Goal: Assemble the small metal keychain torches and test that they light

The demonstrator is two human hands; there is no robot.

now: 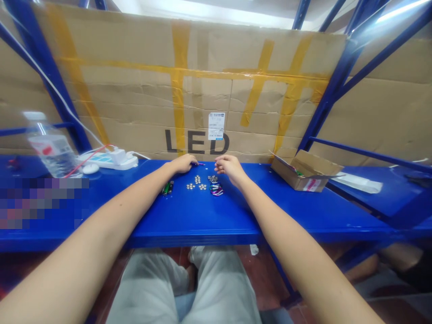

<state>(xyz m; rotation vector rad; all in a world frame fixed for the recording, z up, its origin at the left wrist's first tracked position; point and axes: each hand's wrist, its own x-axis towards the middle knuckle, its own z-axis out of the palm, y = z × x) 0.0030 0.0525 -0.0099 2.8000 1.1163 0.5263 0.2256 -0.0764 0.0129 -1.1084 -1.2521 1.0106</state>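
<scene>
My left hand [184,164] is at the back of the blue table, fingers closed on a small thin purple metallic piece [200,164]. To its right, my right hand [231,168] hovers with curled fingers pinched together; whatever may be between them is too small to make out. Several small round silver metal pieces [197,180] lie in little clusters between my hands and just in front. Near the right hand is a pile of shiny, curved pieces [216,189] in purple, green and silver. Green and black small cylinders [167,187] lie beside my left forearm.
An open cardboard box [305,171] stands on the right, beside a flat white packet [359,182]. At left are a water bottle [50,148] and a white power strip [108,159] with cables. A large taped carton [141,99] walls the back, between blue metal posts [324,99].
</scene>
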